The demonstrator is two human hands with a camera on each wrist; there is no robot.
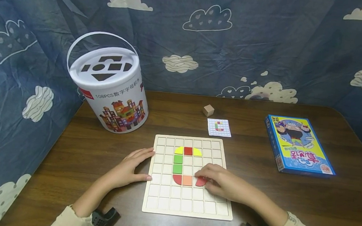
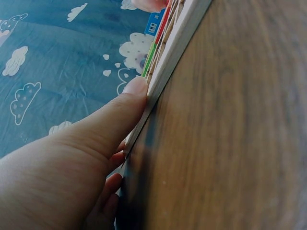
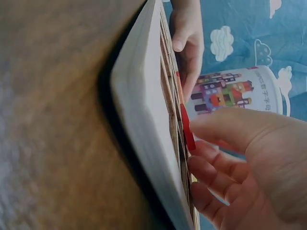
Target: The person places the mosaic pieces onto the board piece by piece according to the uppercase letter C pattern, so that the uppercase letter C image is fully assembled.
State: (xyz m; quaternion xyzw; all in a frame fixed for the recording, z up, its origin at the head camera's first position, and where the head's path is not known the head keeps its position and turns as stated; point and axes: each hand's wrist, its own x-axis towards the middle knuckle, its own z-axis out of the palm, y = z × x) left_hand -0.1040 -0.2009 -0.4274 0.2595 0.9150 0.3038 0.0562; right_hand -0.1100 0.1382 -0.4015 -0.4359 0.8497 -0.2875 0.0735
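A pale wooden grid board (image 1: 187,206) lies on the table before me. My left hand (image 1: 128,169), fingers spread, steadies its left edge; in the left wrist view the thumb (image 2: 134,88) lies along the rim. My right hand (image 1: 224,184) pinches a red quarter-round tile (image 1: 200,181) at the board's lower middle. That tile looks tilted in its cell, close by the thumb in the right wrist view. Left of it sit an orange square (image 1: 187,180) and another red quarter-round (image 1: 177,179). Above are green squares (image 1: 178,164), yellow quarter-rounds (image 1: 198,152) and a red square (image 1: 188,151).
Behind the board lies a small pattern card (image 1: 219,127) with a similar coloured figure, and a wooden cube (image 1: 208,110). A white lidded bucket (image 1: 118,94) stands at the back left. On the right is a blue and yellow box (image 1: 299,145). A cloud-print cloth (image 1: 252,54) hangs behind the table.
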